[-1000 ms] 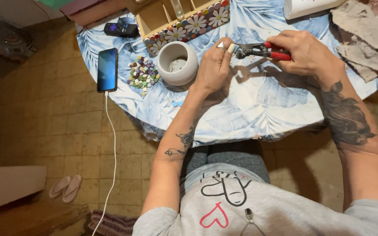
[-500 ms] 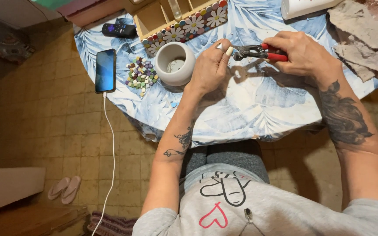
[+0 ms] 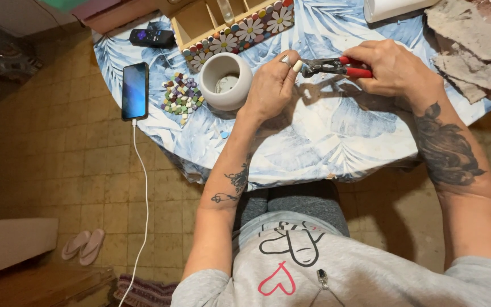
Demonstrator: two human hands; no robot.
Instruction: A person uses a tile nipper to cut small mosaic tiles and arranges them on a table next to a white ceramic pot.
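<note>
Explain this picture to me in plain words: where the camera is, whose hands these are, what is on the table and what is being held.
The camera is worn on a person's head and looks down, so you see their own two arms, lap and the floor below. There is no machine here, only bare hands. The right hand grips a pair of red-handled nippers. The left hand pinches a small pale tile piece right at the tool's jaws. They work over a round table with a blue leaf-print cloth. On it lie a white pot, a heap of small coloured tiles, a phone on a white charging cable, a black remote control, a wooden box edged with flower mosaic, and some crumpled rags.
</note>
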